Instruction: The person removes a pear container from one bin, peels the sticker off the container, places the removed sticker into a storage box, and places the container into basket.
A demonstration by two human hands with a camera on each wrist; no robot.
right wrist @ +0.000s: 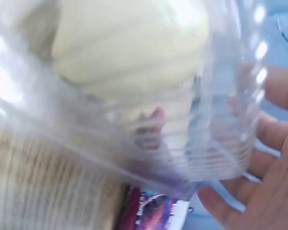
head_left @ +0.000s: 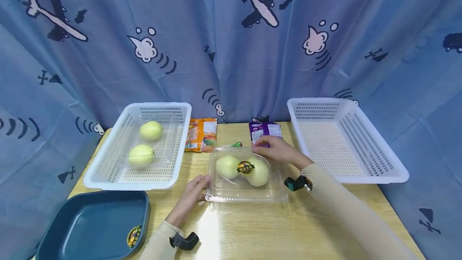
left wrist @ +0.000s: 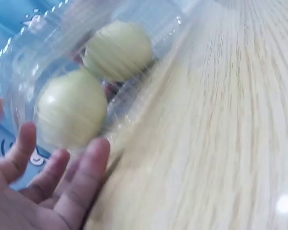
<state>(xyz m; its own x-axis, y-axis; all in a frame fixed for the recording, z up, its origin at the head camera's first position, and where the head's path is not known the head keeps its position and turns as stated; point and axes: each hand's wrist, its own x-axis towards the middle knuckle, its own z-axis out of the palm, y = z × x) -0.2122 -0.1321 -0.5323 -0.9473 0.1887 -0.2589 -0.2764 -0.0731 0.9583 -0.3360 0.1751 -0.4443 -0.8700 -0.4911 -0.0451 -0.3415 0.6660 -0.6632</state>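
A clear lidded plastic container [head_left: 249, 194] with a dark round label stands in the middle of the table, holding two pale yellow-green round fruits [head_left: 258, 172]. At its left side is my left hand [head_left: 191, 194], fingers spread, with the fingertips right at the plastic wall. My right hand [head_left: 278, 150] reaches over to the back right corner and touches it there. Through the clear wall in the right wrist view, some right fingers [right wrist: 271, 132] show behind the container [right wrist: 221, 158]. The left wrist view has the left fingertips [left wrist: 100, 149] close beside the lower edge.
A white basket [head_left: 175, 172] at left holds a clear pack with two similar fruits [head_left: 142, 154]. Another white basket [head_left: 361, 178] stands at right. A dark blue tray [head_left: 97, 228] lies front left. Orange [head_left: 202, 134] and purple [head_left: 258, 132] snack packets lie behind, before a curtain [head_left: 231, 51].
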